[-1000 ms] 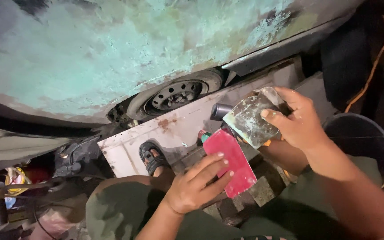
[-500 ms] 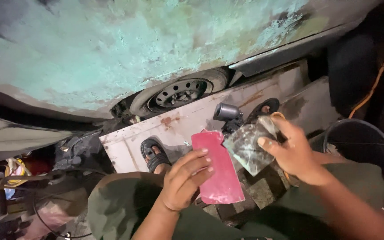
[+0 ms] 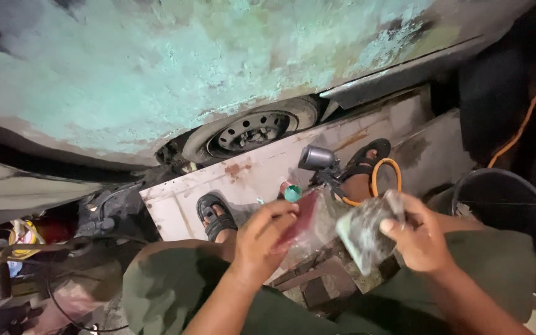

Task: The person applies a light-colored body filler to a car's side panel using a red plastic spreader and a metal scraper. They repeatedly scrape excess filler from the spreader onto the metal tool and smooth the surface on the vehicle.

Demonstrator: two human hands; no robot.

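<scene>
Below, the left hand (image 3: 265,239) pinches a flat red abrasive pad (image 3: 299,218); the right hand (image 3: 420,239) grips a grimy grey sanding block (image 3: 364,229).

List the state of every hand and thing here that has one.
Left hand: gripping the red sheet.
Right hand: holding the grey sanding block.
Spray gun: lying on the white panel.
Black bucket: upright.
Car body: patchy, sanded.

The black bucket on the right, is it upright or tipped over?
Upright. The black bucket stands beside the right hand with its round rim facing up; its dark inside hides whether it holds anything.
</scene>
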